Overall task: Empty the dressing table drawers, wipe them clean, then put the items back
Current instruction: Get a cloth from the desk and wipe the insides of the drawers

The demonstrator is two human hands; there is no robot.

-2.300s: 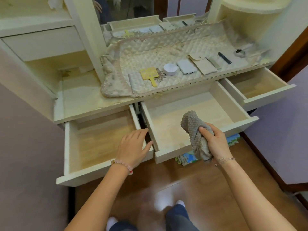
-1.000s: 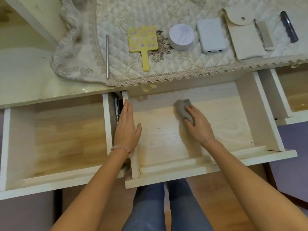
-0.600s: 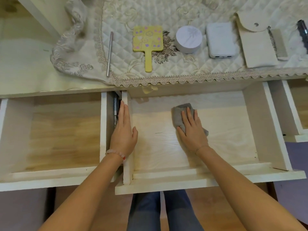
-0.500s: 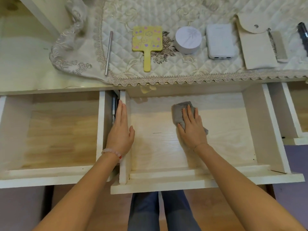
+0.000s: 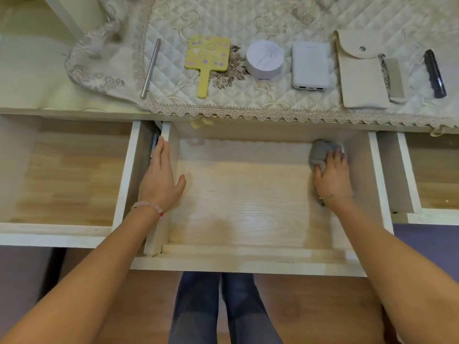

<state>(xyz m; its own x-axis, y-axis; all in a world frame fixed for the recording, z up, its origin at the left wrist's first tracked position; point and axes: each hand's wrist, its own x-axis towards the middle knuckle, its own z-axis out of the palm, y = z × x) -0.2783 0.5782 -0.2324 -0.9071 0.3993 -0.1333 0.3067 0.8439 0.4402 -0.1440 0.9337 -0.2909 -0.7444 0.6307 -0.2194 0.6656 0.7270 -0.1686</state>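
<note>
Your right hand [image 5: 331, 177] has slid the grey cloth [image 5: 320, 155] to the far right corner of the empty middle drawer [image 5: 248, 264], pressing it flat, while your left hand [image 5: 160, 180] rests open on its left wall; the things [image 5: 263, 59] on top still wait to go back.

The middle drawer [image 5: 248, 199] has a pale matt wood-grain floor and white-painted walls, the rag [image 5: 320, 155] is grey nubbly cloth, and the table cover [image 5: 248, 18] is quilted, lace-edged fabric.
</note>
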